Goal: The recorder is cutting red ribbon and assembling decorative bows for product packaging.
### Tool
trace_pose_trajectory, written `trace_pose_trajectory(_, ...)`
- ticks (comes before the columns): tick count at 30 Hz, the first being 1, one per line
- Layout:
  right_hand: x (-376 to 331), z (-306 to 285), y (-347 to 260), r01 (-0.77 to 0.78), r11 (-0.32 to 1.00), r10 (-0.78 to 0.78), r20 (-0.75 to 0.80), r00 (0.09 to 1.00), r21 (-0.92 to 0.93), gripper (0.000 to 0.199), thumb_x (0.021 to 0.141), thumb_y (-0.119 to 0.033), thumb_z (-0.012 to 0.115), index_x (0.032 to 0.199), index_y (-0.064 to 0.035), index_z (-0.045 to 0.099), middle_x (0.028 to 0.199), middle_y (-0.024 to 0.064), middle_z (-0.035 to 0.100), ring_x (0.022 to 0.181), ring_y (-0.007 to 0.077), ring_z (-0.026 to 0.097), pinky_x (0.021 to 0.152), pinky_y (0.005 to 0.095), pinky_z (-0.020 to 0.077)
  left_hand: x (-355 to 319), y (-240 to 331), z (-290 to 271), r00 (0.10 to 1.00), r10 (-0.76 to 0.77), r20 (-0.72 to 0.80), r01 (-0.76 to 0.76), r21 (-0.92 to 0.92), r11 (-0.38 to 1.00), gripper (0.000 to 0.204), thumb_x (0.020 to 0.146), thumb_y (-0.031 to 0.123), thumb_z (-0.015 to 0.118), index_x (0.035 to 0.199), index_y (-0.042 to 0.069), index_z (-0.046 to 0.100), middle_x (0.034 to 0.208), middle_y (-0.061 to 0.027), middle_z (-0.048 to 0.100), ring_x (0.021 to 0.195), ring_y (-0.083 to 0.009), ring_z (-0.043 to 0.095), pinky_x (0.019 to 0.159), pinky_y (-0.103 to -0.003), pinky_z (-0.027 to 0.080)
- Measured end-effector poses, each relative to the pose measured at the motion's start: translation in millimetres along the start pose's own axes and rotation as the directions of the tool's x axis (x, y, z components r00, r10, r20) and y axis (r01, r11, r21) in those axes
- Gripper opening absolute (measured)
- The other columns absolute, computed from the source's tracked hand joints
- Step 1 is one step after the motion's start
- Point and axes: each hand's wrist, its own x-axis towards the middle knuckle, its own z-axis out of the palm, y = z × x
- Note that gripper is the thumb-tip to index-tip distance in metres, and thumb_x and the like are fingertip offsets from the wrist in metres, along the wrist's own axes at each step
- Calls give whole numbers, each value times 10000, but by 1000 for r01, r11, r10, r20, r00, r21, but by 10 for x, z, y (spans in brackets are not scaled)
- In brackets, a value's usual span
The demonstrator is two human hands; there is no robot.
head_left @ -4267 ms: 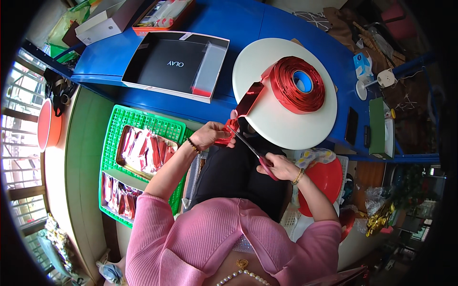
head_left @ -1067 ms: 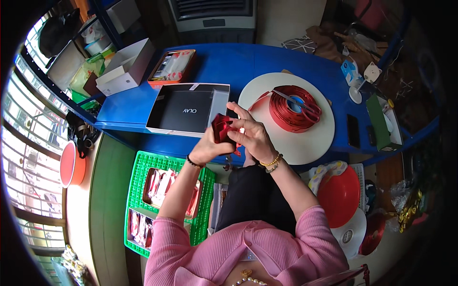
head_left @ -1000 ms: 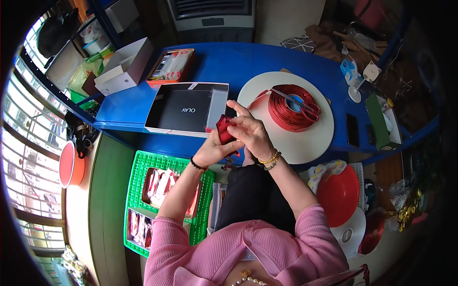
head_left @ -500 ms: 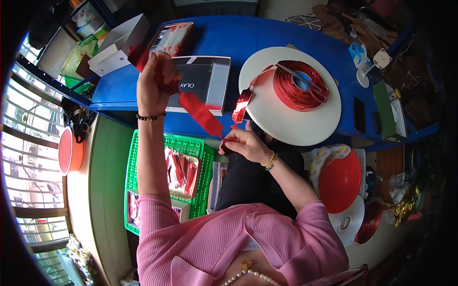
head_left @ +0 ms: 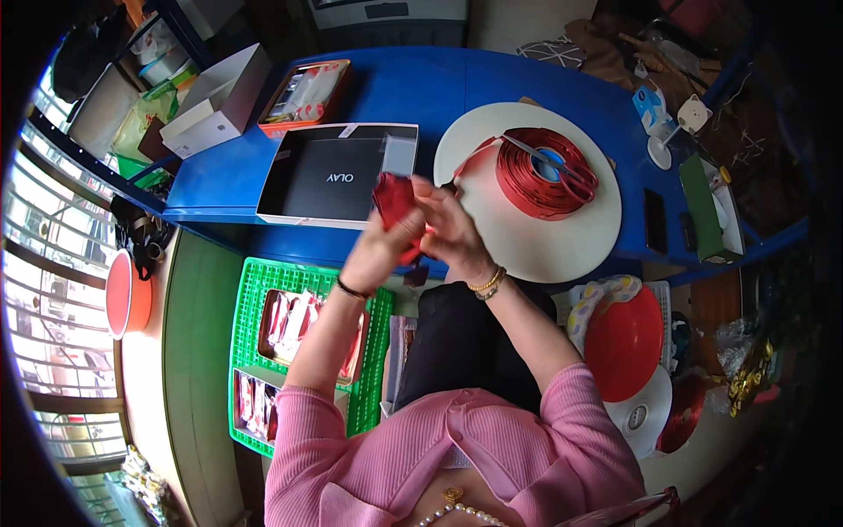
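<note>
L hand [head_left: 379, 250] dropped back to R hand [head_left: 452, 230]; both sets of fingers pinch red ribbon [head_left: 395, 198] btwn them, above blue table [head_left: 439, 88].

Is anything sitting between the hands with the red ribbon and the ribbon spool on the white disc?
Nothing visible does. Both the left hand and right hand hold the red ribbon, and only bare white disc lies toward the ribbon spool.

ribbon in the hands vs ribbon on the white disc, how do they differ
The ribbon piece is a short bunched length held up between the left hand and right hand; the ribbon roll is a large flat coil lying untouched on the white disc, scissors across it. Both are red.
</note>
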Motion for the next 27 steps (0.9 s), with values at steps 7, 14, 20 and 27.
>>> trace_pose_trajectory(7,-495,-82,256,-426,810,487,58,871,-404,410,853,-248,633,1124,-14,434,921,45,620,852,109,602,907,295,350,393,472,-503,960,274,-52,-263,-495,828,318,947,316,432,852,38,551,585,7,430,486,-98,386,709,-339,485)
trace_pose_trajectory(14,-320,-22,-178,-168,981,187,238,953,-100,90,811,-25,643,895,-14,615,1255,108,495,1191,184,444,1007,336,339,414,-148,-906,963,248,-105,-263,-160,952,634,827,705,342,874,108,549,598,36,401,487,-72,351,443,-226,267)
trace_pose_trajectory(20,148,-49,-292,3,981,4,36,999,-195,174,804,-119,666,962,-48,652,1369,110,399,1285,215,340,1044,345,282,-43,-360,-83,977,126,170,-135,45,990,513,802,137,672,1233,43,409,1077,-40,541,980,-112,515,839,-254,418)
trace_pose_trajectory(27,-420,-113,348,-281,930,313,110,943,-237,773,742,-436,717,1285,-6,373,1119,112,502,1028,132,513,842,268,438,154,135,-209,980,196,30,-173,-359,917,342,948,327,423,979,3,529,976,-141,585,872,-248,593,792,-358,478)
